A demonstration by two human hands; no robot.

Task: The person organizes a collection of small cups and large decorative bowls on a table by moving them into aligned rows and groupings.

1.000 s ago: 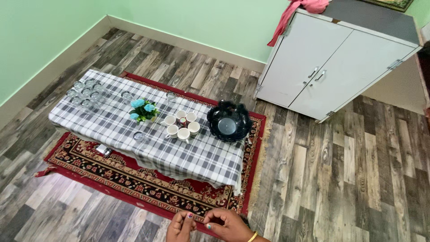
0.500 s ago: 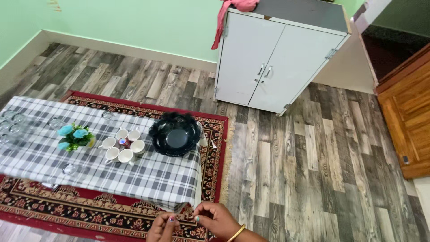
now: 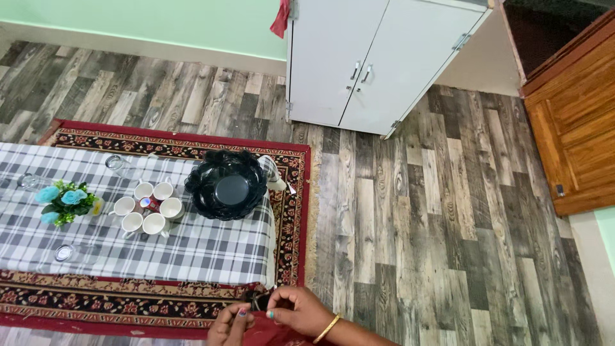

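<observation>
Far left: blue flower posy [image 3: 66,202] on low table under grey checked cloth [image 3: 211,247]. Cluster of white cups [image 3: 148,208] just right of posy; black scalloped bowl [image 3: 226,186] beside cups near table's right end. Red patterned rug [image 3: 296,192] beneath.

Bottom centre: left hand [image 3: 229,325] and right hand [image 3: 301,312] close together, fingers curled, pinching small dark object [image 3: 257,300]; its kind unclear.

Right: white cabinet [image 3: 359,57], wooden door [image 3: 573,122].

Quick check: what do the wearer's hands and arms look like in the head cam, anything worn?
Both bare, no gloves or sleeves in view. The right hand has a thin gold bangle at the wrist and teal polish on one nail. The left hand shows a pinkish painted nail.
</observation>
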